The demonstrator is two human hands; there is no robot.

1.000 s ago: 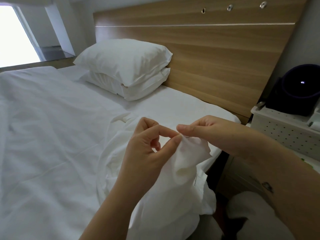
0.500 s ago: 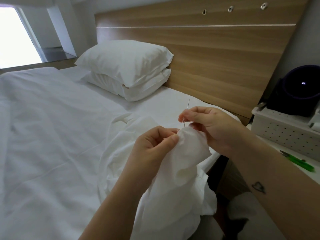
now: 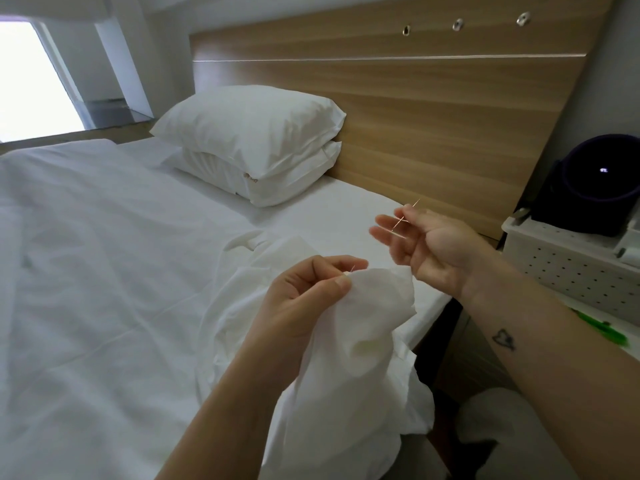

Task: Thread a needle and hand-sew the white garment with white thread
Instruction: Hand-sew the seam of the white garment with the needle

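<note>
The white garment (image 3: pixel 363 341) hangs bunched over the bed's near right edge. My left hand (image 3: pixel 304 299) pinches a fold of it between thumb and forefinger at its top. My right hand (image 3: pixel 426 247) is raised to the right of that fold, palm toward me. It pinches a thin needle (image 3: pixel 406 215) between thumb and forefinger, the tip pointing up and right. The other fingers are spread. The white thread is too fine to make out against the fabric.
The bed (image 3: pixel 104 271) with white sheets fills the left, two stacked pillows (image 3: pixel 252 143) against a wooden headboard (image 3: pixel 433 109). At right a white perforated box (image 3: pixel 571 268) carries a dark round device (image 3: pixel 595 188). A green tool (image 3: pixel 602 329) lies below it.
My right hand pulled the needle out of the fold and lifted it up and to the right, away from the garment. My left hand kept its pinch on the fabric.
</note>
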